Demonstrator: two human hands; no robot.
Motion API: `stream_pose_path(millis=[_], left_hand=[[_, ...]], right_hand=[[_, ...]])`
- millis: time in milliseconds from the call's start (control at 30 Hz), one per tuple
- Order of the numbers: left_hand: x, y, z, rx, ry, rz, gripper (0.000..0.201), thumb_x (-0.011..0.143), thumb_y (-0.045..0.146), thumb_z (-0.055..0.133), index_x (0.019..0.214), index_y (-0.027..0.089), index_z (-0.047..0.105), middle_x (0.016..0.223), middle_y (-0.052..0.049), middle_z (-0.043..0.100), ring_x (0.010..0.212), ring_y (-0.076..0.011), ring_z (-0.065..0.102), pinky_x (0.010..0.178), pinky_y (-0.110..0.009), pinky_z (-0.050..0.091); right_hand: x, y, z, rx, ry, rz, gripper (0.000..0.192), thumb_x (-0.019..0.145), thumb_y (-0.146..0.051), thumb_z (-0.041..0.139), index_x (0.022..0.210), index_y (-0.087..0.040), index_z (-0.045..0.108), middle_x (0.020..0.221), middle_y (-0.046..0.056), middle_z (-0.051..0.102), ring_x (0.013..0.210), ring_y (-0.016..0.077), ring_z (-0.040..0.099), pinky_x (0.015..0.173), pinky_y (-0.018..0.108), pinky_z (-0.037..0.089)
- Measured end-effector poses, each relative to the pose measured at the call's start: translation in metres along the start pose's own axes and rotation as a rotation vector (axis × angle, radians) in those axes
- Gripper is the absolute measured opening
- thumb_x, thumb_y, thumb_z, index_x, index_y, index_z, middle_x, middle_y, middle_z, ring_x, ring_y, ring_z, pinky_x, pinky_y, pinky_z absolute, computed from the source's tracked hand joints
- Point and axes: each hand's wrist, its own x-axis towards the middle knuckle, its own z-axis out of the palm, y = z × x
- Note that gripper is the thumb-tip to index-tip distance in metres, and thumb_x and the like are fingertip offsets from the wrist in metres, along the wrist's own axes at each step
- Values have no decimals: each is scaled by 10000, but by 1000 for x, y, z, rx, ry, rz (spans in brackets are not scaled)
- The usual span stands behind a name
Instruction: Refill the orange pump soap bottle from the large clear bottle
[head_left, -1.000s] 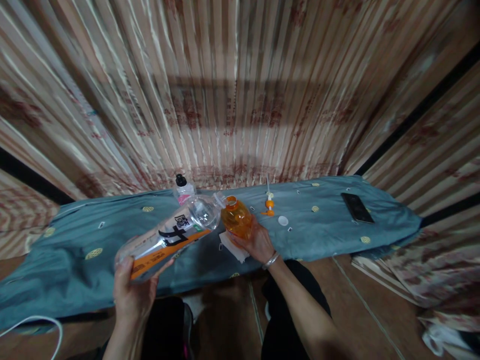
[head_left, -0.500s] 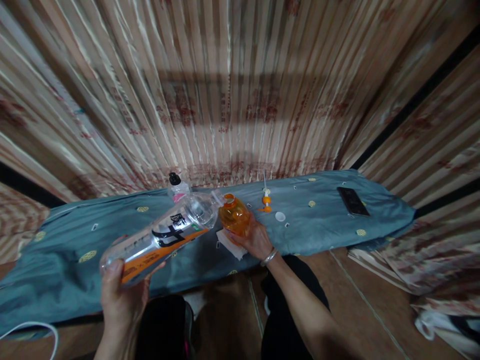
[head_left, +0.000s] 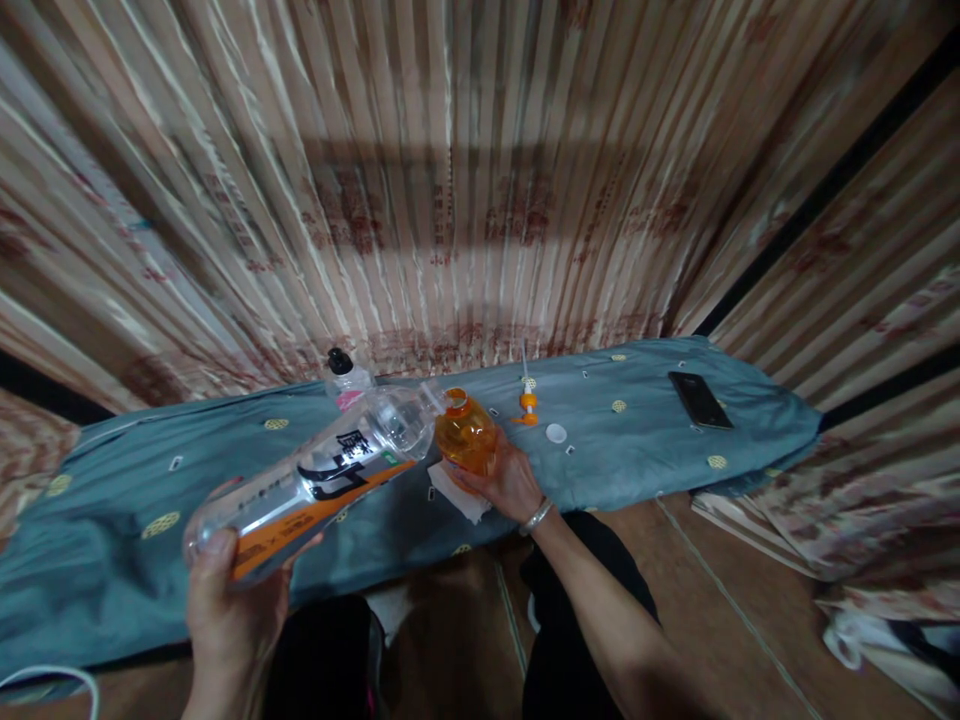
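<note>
Orange bottle (head_left: 466, 435) is sitting uncapped in the right hand (head_left: 514, 480), pump (head_left: 529, 404) already lying beyond; left hand (head_left: 236, 605) is holding a tilted drink bottle (head_left: 315, 490).

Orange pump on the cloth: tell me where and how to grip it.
Pinch the orange pump by its collar, probably best from above: it lies on its side, its thin tube pointing toward the curtain, and the collar is thicker than the tube.
</note>
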Motion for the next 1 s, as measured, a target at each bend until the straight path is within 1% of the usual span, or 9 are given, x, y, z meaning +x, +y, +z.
stream_pose_path(millis=[67,100,233,300,400,467,567,800,1000], left_hand=[[0,0,0,-1,4,-11,731,358,679,994,949,286,818,1149,-65,832,1066,-343,729,506,-246,620],[-1,0,1,-5,3,-15,722,356,673,999,934,282,818,1141,-65,833,1048,-337,731,503,-248,620],[-1,0,2,-32,2,6,629,360,643,1014,810,263,795,1039,-32,838,777,-208,674,448,-223,590],[-1,0,3,-49,0,9,626,356,635,1028,798,263,786,974,-9,836,704,-173,643,450,-217,594],[-2,2,4,-82,5,-10,714,293,613,1064,868,285,797,885,25,821,702,-187,686,462,-225,613],[-3,4,3,-106,11,-27,789,241,583,1088,919,299,802,857,40,818,689,-184,696,447,-212,600],[-2,5,2,-131,-2,-35,818,245,559,1099,959,290,805,880,29,833,651,-162,665,407,-188,560],[2,2,4,-114,28,-28,852,244,583,1067,990,267,802,884,1,832,651,-179,657,365,-213,541],[-1,3,4,-101,74,-42,842,184,595,1059,904,259,782,885,19,804,709,-185,684,382,-192,543]], right_hand=[[0,0,-1,7,-6,-1,670,820,-459,908,1388,-202,663,1260,164,873,1153,415,855,988,552,708],[0,0,-1,6,-3,-5,661,822,-468,904,1377,-198,668,1248,166,875,1140,414,858,977,545,712],[-1,1,0,-22,30,-46,661,825,-470,898,1381,-193,672,1198,154,887,1077,404,875,933,520,726],[0,2,1,-24,34,-49,693,814,-468,911,1397,-188,664,1206,157,887,1089,408,874,941,521,727],[-1,2,1,-16,27,-34,720,806,-465,920,1416,-194,649,1222,156,884,1116,414,868,959,531,722],[-1,2,0,-12,25,-36,675,824,-472,907,1394,-207,660,1224,148,884,1127,407,865,963,527,719],[-2,1,-1,-5,21,-38,642,850,-477,890,1386,-204,666,1225,143,882,1136,389,865,960,502,719],[-2,3,1,-31,11,-59,643,850,-398,909,1413,-200,669,1244,146,876,1138,380,863,965,496,718],[-3,3,0,-20,11,-63,698,852,-408,904,1463,-212,629,1234,130,878,1126,375,866,929,477,728]])
